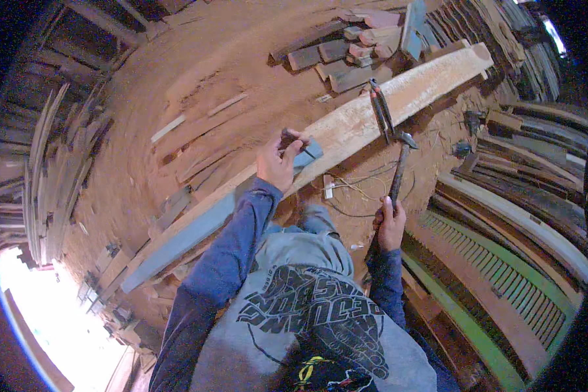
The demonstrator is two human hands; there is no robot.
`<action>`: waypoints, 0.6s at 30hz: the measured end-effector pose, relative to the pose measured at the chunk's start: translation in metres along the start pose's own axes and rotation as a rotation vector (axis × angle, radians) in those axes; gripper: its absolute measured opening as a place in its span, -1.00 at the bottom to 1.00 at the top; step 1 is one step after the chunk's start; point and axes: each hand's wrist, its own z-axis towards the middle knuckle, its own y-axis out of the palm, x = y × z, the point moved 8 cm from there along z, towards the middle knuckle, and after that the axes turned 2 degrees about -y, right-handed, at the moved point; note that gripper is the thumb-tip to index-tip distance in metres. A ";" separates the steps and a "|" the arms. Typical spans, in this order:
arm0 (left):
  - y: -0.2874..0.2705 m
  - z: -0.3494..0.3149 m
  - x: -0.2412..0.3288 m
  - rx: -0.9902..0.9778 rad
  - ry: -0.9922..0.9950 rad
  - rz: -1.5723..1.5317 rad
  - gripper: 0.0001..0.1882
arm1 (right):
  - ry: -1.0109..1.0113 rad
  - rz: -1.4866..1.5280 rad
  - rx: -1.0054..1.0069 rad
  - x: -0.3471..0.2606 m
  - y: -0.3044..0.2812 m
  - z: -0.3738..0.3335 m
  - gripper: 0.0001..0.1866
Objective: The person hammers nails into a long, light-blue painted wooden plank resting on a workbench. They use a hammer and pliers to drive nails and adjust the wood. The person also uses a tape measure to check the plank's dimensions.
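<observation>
A long wooden plank [346, 127], partly blue at its left end, runs slantwise across the view. Over its middle, the fingers of my left hand [277, 164] are closed on a short dark metal rod [298, 139] with one end pointing down at the wood; its exact kind is unclear. My right hand [390, 225] grips the handle of a hammer [398, 168], whose head is raised near the plank's near edge. Lying across the plank is a pair of pincers [380, 111] with dark handles and some red on it.
Wood offcuts [362, 49] lie piled beyond the plank. At the right are stacked boards and a green slatted panel [490, 258]. Thin cord [359, 189] and a white block [328, 185] lie on the sawdust-covered ground. More boards [52, 176] lean at the left.
</observation>
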 end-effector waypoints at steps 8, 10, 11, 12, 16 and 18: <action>0.025 0.015 0.008 -0.093 0.089 0.288 -0.84 | 0.071 0.069 0.028 0.021 -0.031 0.008 -0.69; 0.031 0.016 0.013 -0.165 0.133 0.314 -0.81 | 0.026 0.077 0.009 0.020 -0.030 0.009 -0.68; 0.033 0.016 0.015 -0.190 0.148 0.309 -0.80 | -0.005 0.054 0.002 0.019 -0.030 0.009 -0.67; 0.034 0.016 0.017 -0.214 0.162 0.304 -0.79 | -0.037 0.031 -0.005 0.018 -0.029 0.009 -0.67; 0.038 0.013 0.020 -0.296 0.217 0.379 -0.75 | -0.197 -0.068 -0.047 0.011 -0.021 0.002 -0.71; 0.038 0.009 0.024 -0.326 0.279 0.347 -0.71 | -0.246 -0.030 -0.077 0.008 -0.015 -0.009 -0.74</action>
